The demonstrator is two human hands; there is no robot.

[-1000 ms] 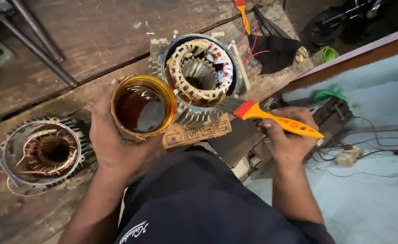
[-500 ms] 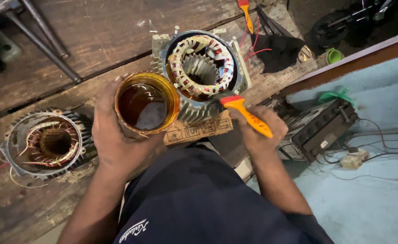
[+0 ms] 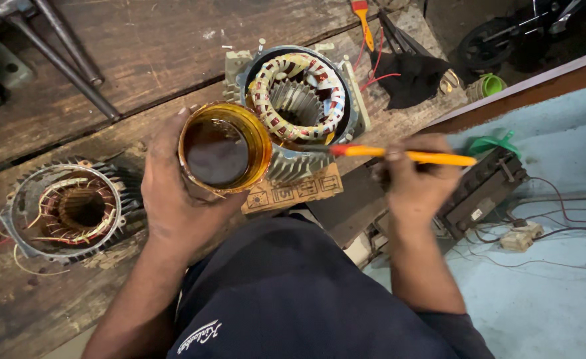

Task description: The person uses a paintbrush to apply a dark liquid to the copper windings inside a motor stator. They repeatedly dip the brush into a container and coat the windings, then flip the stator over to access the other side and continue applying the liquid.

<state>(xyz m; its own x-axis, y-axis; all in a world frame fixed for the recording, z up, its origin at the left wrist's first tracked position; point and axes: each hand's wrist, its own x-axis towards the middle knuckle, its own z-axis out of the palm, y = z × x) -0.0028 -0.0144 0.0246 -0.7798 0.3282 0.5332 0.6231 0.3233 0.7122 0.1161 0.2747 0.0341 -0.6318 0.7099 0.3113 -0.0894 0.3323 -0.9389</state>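
Note:
My left hand [image 3: 176, 193] grips a clear cup of dark amber liquid [image 3: 223, 147], held upright just left of a motor stator [image 3: 299, 100]. That stator has a finned metal housing and white, red and yellow wound coils, and it rests on a piece of cardboard [image 3: 293, 193]. My right hand [image 3: 416, 179] holds an orange-handled paintbrush [image 3: 399, 155] level, its red ferrule end at the stator's near rim; the bristles are hidden there.
A second finned stator [image 3: 73, 209] with copper windings lies at the left on the wooden workbench [image 3: 140, 60]. Metal rods [image 3: 67, 56] lie top left. Another orange brush [image 3: 363, 20], black cloth [image 3: 413, 76] and a green cup [image 3: 489, 85] sit top right. A black box [image 3: 482, 189] with wires lies lower right.
My right hand has swung the brush from a downward tilt to level, bringing its tip against the stator's near rim. The cup has stayed beside the stator.

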